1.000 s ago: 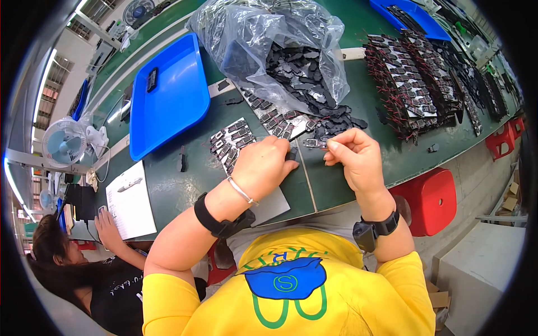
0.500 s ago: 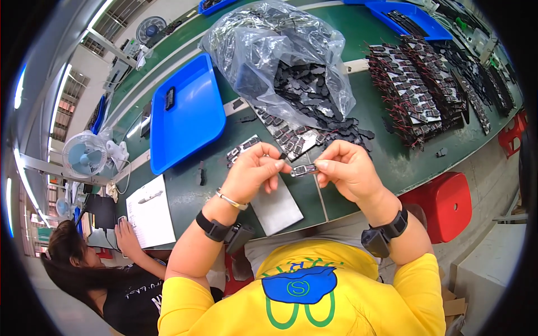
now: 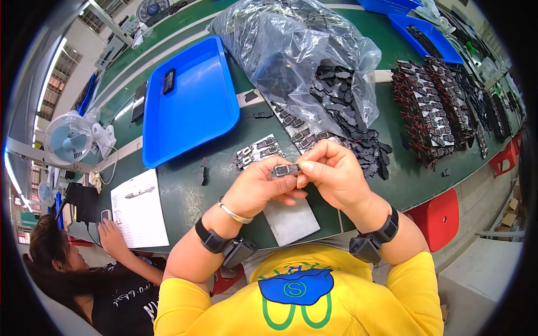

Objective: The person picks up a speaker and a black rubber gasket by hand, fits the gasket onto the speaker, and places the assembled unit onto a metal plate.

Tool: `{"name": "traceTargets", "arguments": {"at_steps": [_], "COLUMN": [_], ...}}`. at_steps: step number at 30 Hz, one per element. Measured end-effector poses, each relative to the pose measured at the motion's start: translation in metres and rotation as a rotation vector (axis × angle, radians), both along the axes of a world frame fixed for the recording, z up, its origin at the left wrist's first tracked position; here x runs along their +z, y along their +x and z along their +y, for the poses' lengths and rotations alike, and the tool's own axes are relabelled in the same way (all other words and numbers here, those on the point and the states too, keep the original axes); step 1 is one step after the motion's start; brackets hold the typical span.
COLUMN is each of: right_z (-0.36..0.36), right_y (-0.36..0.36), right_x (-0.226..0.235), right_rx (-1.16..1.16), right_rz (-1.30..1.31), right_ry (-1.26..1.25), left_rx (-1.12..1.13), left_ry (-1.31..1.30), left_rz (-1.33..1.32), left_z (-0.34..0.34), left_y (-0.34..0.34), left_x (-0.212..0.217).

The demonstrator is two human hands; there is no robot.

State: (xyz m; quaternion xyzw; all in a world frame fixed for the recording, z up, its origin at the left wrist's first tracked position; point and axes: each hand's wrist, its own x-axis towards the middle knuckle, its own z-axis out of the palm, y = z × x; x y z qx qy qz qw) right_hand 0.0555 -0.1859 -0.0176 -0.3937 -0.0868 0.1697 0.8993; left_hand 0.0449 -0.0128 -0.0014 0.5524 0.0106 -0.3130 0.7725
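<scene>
A small black part with a silver rectangular frame (image 3: 284, 170) is held between my two hands. My left hand (image 3: 252, 187) has its thumb and fingers closed around the left side of it. The fingertips of my right hand (image 3: 336, 176) pinch at its right end. Just beyond my fingers lie a short strip of similar parts (image 3: 259, 151) and a longer board of them (image 3: 302, 137). A plain light-grey plate (image 3: 291, 221) rests on the green table below my hands. Whether anything smaller sits between my right fingertips is hidden.
A clear plastic bag (image 3: 280, 50) spills black flat pieces (image 3: 367, 148) onto the table. At the left stands a blue tray (image 3: 193, 112) with one black piece. Rows of wired parts (image 3: 426, 112) fill the right side. A co-worker's hand (image 3: 114, 238) is beside paper sheets (image 3: 140, 210).
My hands have come closer together. The small part now lies further into my left fingers, with my right fingertips against its end. The whole view has shifted somewhat.
</scene>
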Motion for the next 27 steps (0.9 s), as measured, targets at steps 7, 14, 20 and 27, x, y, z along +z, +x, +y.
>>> {"name": "traceTargets", "arguments": {"at_steps": [7, 14, 20, 27], "right_z": [-0.021, -0.022, -0.021, -0.021], "right_y": [0.000, -0.001, 0.003, 0.002], "right_x": [0.015, 0.010, 0.009, 0.010], "right_rx": [0.000, 0.033, 0.088, 0.040], "right_rz": [0.002, 0.021, 0.039, 0.010], "right_ry": [-0.072, -0.343, -0.430, -0.478], "left_rx": [-0.009, 0.027, 0.021, 0.107], "left_ry": [-0.255, -0.409, -0.276, -0.093], "left_rz": [0.127, 0.132, 0.051, -0.053], "left_z": [0.027, 0.034, 0.030, 0.016], "left_y": [0.014, 0.024, 0.021, 0.015], "left_x": [-0.009, -0.012, -0.014, -0.004]}}
